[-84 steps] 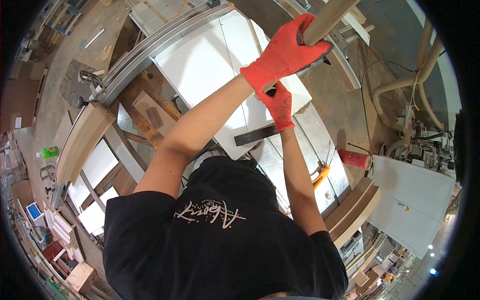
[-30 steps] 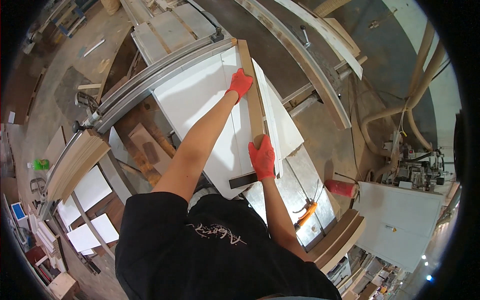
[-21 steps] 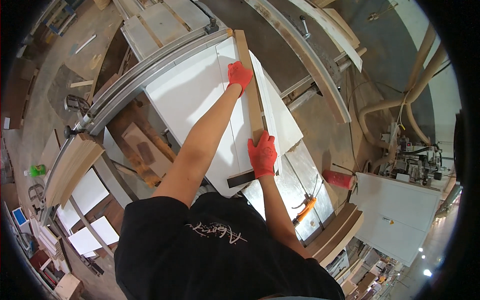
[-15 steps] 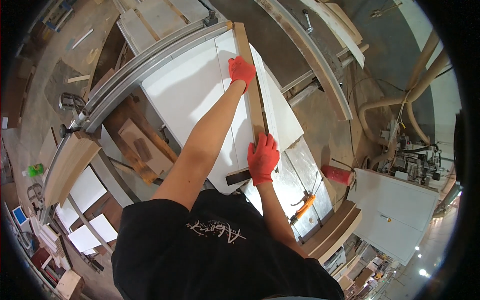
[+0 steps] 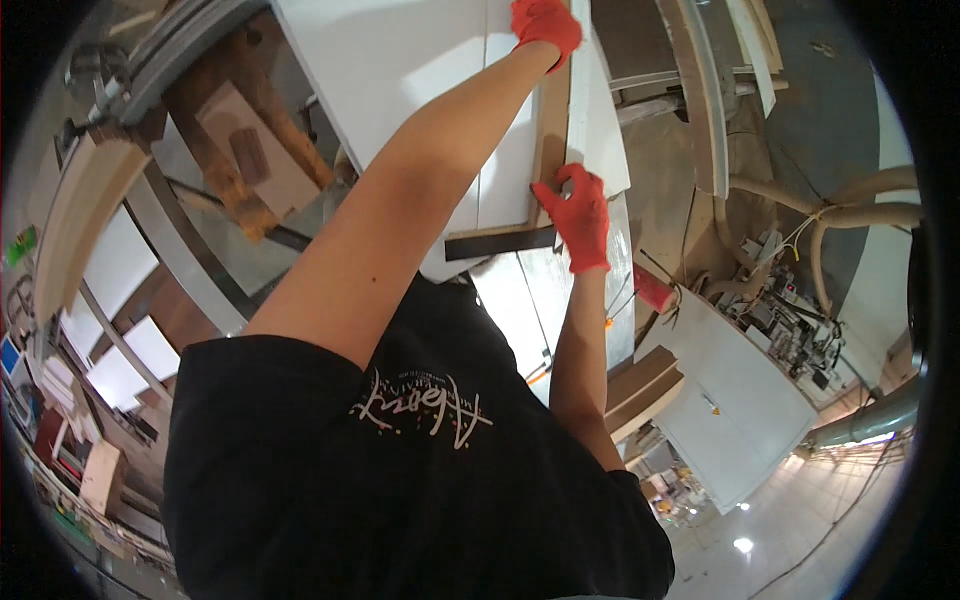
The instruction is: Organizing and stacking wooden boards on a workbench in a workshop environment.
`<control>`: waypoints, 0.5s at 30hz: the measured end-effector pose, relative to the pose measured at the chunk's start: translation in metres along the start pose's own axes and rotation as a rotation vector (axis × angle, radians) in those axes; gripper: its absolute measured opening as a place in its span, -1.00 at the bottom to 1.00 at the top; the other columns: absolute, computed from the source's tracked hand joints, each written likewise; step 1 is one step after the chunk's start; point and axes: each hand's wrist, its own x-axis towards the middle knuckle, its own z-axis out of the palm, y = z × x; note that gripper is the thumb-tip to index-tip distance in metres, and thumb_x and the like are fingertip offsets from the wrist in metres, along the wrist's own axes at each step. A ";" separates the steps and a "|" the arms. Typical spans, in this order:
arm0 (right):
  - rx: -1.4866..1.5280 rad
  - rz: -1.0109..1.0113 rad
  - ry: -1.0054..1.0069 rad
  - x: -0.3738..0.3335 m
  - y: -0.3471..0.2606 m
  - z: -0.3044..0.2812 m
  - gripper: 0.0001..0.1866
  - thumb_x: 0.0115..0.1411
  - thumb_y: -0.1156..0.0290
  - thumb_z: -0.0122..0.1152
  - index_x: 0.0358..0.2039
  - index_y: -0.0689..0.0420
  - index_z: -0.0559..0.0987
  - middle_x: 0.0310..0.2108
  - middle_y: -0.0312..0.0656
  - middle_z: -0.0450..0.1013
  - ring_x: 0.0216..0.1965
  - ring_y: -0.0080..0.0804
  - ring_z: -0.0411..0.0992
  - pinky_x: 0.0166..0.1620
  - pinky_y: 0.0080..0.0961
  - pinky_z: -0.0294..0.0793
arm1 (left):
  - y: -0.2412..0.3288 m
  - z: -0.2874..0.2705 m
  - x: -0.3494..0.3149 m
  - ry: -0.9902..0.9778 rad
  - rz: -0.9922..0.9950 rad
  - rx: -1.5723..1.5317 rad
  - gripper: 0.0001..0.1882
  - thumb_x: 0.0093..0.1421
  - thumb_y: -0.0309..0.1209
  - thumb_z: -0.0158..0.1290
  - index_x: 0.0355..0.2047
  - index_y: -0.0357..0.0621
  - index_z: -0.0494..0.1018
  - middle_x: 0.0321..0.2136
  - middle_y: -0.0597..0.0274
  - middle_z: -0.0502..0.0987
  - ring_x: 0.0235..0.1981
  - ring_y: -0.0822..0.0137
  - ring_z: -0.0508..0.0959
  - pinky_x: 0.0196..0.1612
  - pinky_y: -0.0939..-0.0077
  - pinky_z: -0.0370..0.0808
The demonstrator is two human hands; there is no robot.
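A white panel [image 5: 400, 60] lies in front of me, with a long brown wooden strip [image 5: 551, 125] along its right side. My left hand [image 5: 548, 32], in a red glove, is closed at the far part of the strip; its fingertips are partly hidden near the upper edge. At the strip's near end, my right hand [image 5: 582, 218], also red-gloved, grips the edge with thumb and fingers bent around it. Just left of that hand, a dark bar [image 5: 497, 243] lies crosswise at the panel's near edge.
A shiny metal table surface [image 5: 520, 300] lies under the near end. Left of it are a metal rail [image 5: 190, 235] and stacked curved boards [image 5: 85, 210]. A red cylinder [image 5: 653, 289], a white cabinet [image 5: 735, 400] and hoses [image 5: 850, 215] are at right.
The view has shifted, so the panel and strip sit higher in the picture. My right hand's thumb and forefinger have bent around the strip's near end; my left hand stays at its far part.
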 end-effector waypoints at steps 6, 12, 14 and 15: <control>-0.211 0.028 0.014 -0.003 -0.010 0.013 -0.39 -0.05 0.08 0.49 -0.09 0.07 0.40 -0.15 -0.08 0.44 -0.09 -0.01 0.46 -0.07 -0.10 0.51 | -0.004 -0.001 0.002 0.030 -0.158 -0.610 -0.59 0.11 -0.29 0.06 -0.21 -0.47 0.53 -0.12 -0.21 0.57 0.00 -0.07 0.51 0.13 0.25 0.48; -0.203 -0.072 -0.007 0.003 -0.002 0.016 -0.41 -0.06 0.11 0.52 -0.10 0.06 0.42 -0.17 -0.11 0.42 -0.06 -0.05 0.44 -0.06 -0.12 0.50 | -0.028 -0.018 -0.013 0.006 -0.160 -0.646 -0.16 -0.02 -0.16 0.32 0.15 -0.50 0.29 0.01 -0.27 0.48 0.05 -0.10 0.53 0.09 0.17 0.55; -0.198 -0.093 0.018 -0.002 0.001 0.012 -0.43 -0.04 0.13 0.53 -0.11 0.07 0.43 -0.17 -0.13 0.43 -0.05 -0.06 0.44 -0.05 -0.15 0.50 | -0.038 -0.049 -0.023 -0.064 -0.087 -0.567 -0.09 -0.09 -0.13 0.38 0.15 -0.49 0.29 0.04 -0.25 0.46 0.05 -0.08 0.53 0.08 0.11 0.56; -0.183 -0.136 0.032 -0.001 0.000 0.013 -0.44 -0.02 0.15 0.54 -0.11 0.07 0.44 -0.17 -0.15 0.43 -0.05 -0.06 0.43 -0.03 -0.18 0.49 | -0.046 -0.055 -0.025 -0.126 -0.033 -0.473 -0.02 -0.16 -0.11 0.44 0.15 -0.49 0.30 0.06 -0.23 0.45 0.06 -0.07 0.53 0.08 0.06 0.56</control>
